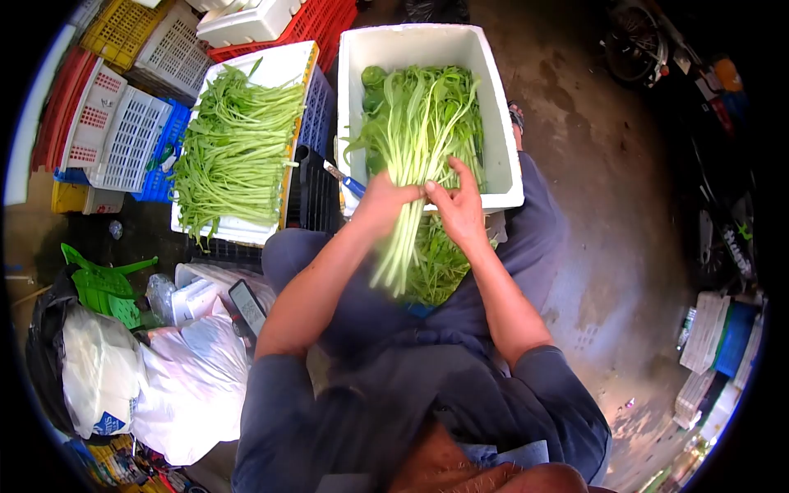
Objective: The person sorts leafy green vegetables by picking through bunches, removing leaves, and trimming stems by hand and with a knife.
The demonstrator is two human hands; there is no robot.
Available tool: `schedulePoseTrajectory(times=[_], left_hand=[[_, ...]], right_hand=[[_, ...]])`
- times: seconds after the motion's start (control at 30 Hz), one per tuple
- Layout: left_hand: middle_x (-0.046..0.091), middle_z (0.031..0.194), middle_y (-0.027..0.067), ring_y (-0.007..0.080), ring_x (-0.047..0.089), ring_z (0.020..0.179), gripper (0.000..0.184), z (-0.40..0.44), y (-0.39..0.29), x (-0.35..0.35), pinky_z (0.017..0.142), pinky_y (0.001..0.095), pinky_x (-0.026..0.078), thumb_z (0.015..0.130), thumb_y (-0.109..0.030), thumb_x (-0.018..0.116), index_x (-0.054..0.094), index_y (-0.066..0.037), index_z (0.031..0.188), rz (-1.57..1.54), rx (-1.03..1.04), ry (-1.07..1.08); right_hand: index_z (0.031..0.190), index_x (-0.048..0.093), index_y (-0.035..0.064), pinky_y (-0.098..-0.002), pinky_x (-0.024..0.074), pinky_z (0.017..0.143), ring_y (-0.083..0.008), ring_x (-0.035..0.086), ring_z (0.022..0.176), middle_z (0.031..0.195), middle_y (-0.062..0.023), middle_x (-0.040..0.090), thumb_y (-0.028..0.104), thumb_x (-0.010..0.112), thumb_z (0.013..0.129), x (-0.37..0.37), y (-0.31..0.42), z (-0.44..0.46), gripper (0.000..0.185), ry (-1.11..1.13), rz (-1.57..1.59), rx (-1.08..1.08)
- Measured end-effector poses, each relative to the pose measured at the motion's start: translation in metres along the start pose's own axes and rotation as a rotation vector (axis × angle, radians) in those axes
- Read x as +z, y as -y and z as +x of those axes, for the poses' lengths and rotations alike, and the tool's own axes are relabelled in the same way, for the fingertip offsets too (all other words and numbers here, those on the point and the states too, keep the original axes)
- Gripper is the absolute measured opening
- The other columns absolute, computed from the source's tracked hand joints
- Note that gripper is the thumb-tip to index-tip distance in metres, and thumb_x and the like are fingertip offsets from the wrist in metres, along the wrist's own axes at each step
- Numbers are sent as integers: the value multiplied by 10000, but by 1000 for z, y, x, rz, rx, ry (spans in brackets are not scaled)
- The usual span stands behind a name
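My left hand [385, 204] is wrapped round a bunch of long-stemmed greens [419, 135], its leaves over a white foam box [511, 185] and its pale stems hanging towards my lap. At the right side of the same stems, my right hand [460, 205] has its thumb and fingers pressed together near the bunch; what they pinch is too small to make out. More greens and round green vegetables [374, 78] lie in the box. A blue-handled knife [349, 181] rests at the box's near left corner. Loose greens [440, 263] lie below my hands.
Left of the box, bundled greens [242, 152] lie on a white foam lid [267, 57]. Plastic baskets [131, 135] are stacked farther left. White bags [193, 386] and a phone [246, 306] are at lower left. A wheel [634, 45] stands upper right.
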State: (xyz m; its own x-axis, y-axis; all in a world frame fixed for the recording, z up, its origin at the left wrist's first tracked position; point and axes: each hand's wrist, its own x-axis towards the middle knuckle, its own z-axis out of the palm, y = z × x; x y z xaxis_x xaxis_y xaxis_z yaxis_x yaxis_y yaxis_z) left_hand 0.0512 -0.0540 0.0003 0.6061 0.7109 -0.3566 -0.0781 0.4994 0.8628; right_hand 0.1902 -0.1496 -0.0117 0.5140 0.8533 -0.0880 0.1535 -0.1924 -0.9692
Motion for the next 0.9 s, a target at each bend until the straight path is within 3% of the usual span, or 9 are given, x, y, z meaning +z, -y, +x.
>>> schedulePoseTrajectory(times=[0.1,0.13,0.23,0.33,0.43,0.53,0.63,0.77,0.9], left_hand=[[709,1075,119,197,697,916,373,-1,-3,-4,762,340,587,858,33,710,625,27,1221,12,-2,2],[710,1071,117,196,697,913,365,-1,-2,-8,760,340,586,859,28,713,629,25,1214,20,3,-1],[713,1057,114,196,697,906,349,-1,0,-11,767,339,583,862,18,716,636,24,1201,18,-12,-5],[716,1041,115,200,699,899,335,3,3,-9,780,343,581,861,17,715,641,26,1188,14,-17,-23],[719,1032,118,207,699,892,326,6,3,-13,788,349,580,859,21,713,645,24,1178,-8,-18,-46],[720,1031,120,215,701,882,323,6,1,-18,786,354,580,856,24,712,648,22,1173,-77,-39,-63],[719,1027,128,226,710,859,323,7,-2,-24,768,366,591,856,22,712,642,16,1172,-146,-46,-64],[714,1021,149,251,718,827,319,6,-6,-24,721,393,612,861,6,718,627,24,1166,-230,-33,-38],[681,995,140,271,704,821,361,0,-18,-16,727,399,615,860,1,687,572,16,1202,-250,-102,-56]], right_hand=[[1152,643,-54,-263,506,623,-104,611,694,831,-51,669,199,669,983,9,-17,14,306,151,251,65],[1003,666,-37,-251,500,610,-97,603,678,776,-27,655,151,629,1008,15,-17,8,192,66,275,25],[1004,666,-32,-244,482,595,-86,591,662,748,-8,645,159,630,1010,16,-16,1,195,56,208,5],[975,691,-15,-361,510,653,-236,655,689,792,-148,690,167,628,982,16,0,-8,193,-65,1,-70],[987,687,4,-431,523,694,-391,667,745,841,-225,678,164,615,981,13,-1,-15,176,-120,-214,-158],[1000,675,26,-480,521,719,-463,646,817,884,-239,671,149,603,968,13,-1,-29,146,-47,-250,-130],[918,633,-17,-432,482,643,-386,602,678,776,-214,617,140,603,992,14,-15,-47,176,67,-312,-276],[981,632,27,-539,487,689,-491,621,829,872,-261,629,75,545,943,5,-36,-75,106,270,-407,-248],[1085,643,0,-501,507,749,-468,644,857,882,-280,648,132,615,952,-7,-54,-96,189,440,-442,-90]])
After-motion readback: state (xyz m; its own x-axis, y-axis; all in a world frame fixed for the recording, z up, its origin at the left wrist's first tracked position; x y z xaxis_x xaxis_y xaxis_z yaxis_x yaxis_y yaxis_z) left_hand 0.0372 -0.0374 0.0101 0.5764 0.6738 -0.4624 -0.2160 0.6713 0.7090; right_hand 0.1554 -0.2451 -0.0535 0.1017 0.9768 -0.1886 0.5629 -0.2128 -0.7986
